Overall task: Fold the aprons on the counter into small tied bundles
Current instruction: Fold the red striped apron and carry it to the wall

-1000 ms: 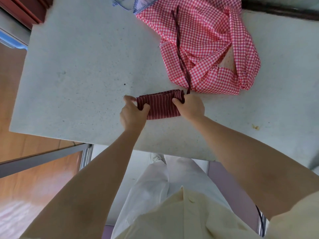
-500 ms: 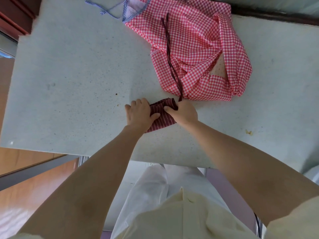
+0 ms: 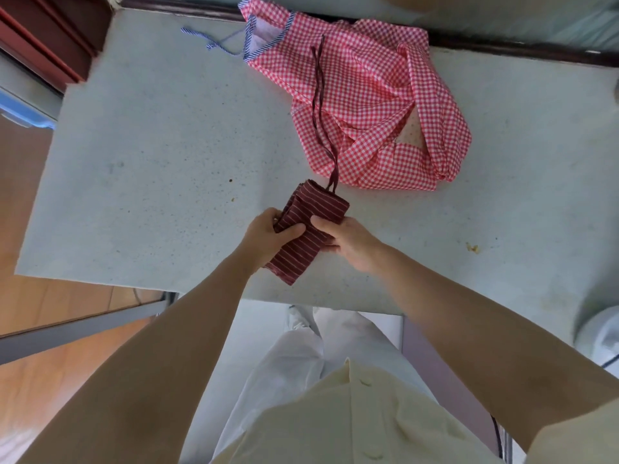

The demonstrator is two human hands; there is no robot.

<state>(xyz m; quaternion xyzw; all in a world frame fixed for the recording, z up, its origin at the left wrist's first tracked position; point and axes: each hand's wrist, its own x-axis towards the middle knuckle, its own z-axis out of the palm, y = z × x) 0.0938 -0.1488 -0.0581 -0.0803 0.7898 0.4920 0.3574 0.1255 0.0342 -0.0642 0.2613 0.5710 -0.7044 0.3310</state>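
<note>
Head view, looking down on a pale speckled surface (image 3: 150, 145). The left grip (image 3: 268, 236) and right grip (image 3: 348, 242) both grasp the dark red striped apron (image 3: 294, 257), which is folded into a narrow, thick bundle. The left grip is clenched on the bundle's left edge with the thumb laid over the top. The right grip pinches the opposite edge, thumb on top and fingers tucked beneath. The two thumbs lie close together across the cloth.

The bundle sits between the grips and runs diagonally. One end projects beyond the grips, away from the person; the other end extends back past the left grip toward the near edge of the surface. Whether the bundle rests on the surface or is held just above it cannot be told.

From the far end, two thin dark ties (image 3: 318, 105) trail away from the grips and lie on top of the red gingham apron (image 3: 368, 105). This apron is crumpled and unfolded, beyond the grips and to their right, just apart from the bundle's far end. Its blue-and-white striped trim and tie (image 3: 214, 41) lie at the far edge, well apart from the grips.

A small yellowish crumb (image 3: 473, 248) lies to the right of the right grip, and a dark speck (image 3: 230, 180) lies beyond the left grip.
</note>
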